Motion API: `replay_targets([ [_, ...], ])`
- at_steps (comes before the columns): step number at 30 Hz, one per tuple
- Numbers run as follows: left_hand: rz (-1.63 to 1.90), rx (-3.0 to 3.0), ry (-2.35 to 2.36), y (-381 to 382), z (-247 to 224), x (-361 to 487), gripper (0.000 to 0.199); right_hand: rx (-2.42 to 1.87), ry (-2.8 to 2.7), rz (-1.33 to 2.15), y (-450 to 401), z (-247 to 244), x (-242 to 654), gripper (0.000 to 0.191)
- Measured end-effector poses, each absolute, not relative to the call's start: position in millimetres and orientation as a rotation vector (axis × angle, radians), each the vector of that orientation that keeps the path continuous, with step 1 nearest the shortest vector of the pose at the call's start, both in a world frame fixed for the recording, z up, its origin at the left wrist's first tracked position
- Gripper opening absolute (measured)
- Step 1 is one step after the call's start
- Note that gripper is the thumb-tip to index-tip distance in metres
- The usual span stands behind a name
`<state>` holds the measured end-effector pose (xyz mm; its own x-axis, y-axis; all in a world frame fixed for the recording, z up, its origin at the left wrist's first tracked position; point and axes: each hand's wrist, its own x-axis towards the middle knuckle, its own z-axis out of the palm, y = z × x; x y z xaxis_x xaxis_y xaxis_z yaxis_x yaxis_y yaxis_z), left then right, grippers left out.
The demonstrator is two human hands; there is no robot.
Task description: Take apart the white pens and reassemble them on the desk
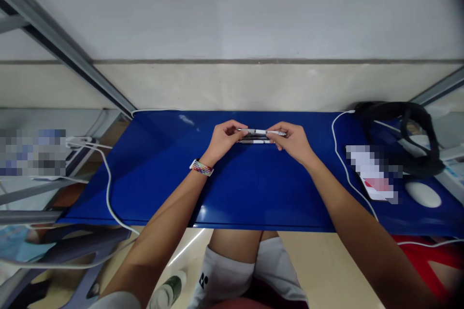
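Observation:
Near the back of the blue desk, my left hand (227, 139) and my right hand (290, 141) hold the two ends of a white and grey pen (260, 132). Thumb and fingers pinch it on each side, and it lies level, left to right. Just below it in view is a second pen (259, 142), white with a dark section, parallel to the first. Something dark shows between the two, perhaps another pen. Whether the lower pen rests on the desk or touches my fingers, I cannot tell. A colourful woven band circles my left wrist.
The blue desk (253, 188) stands against a wall. On its right lie a black headset-like strap (402, 111), a white mouse (423, 194), a blurred-out flat item (369, 174) and a white cable (337, 149). Another cable (108, 188) hangs at left. A bottle (168, 292) stands below.

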<state>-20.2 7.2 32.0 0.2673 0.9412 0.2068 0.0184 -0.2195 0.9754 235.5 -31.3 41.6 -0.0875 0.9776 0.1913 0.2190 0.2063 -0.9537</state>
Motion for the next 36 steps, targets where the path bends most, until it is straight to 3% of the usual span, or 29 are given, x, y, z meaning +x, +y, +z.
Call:
replay_targets([
  [9, 1.129, 1.520, 0.908, 6.5, 31.4, -21.1, 0.027, -1.150, -1.478, 1.013, -29.2, 40.1, 238.6, 0.034],
  [12, 1.122, 1.533, 0.905, 6.3, 31.3, -20.6, 0.028, -1.193, -1.492, 1.032, -28.8, 39.7, 240.1, 0.047],
  [18, 1.135, 1.495, 0.896, 6.1, 31.9, -20.2, 0.028, -1.161, -1.460, 1.049, -30.5, 42.2, 238.5, 0.035],
  [21, 1.133, 1.523, 0.906, 5.6, 32.9, -20.0, 0.026, -1.185, -1.449, 1.076, -30.4, 42.1, 238.3, 0.046],
  [24, 1.155, 1.487, 0.921, 6.3, 33.2, -20.1, 0.027, -1.135, -1.419, 1.065, -29.2, 41.8, 239.8, 0.037],
  [32, 1.154, 1.460, 0.881, 7.4, 32.9, -20.5, 0.029, -1.152, -1.332, 1.182, -28.0, 39.7, 238.7, 0.047],
  [36, 1.152, 1.460, 0.904, 7.3, 32.9, -21.0, 0.027, -1.120, -1.281, 1.204, -27.3, 40.9, 236.5, 0.041],
])
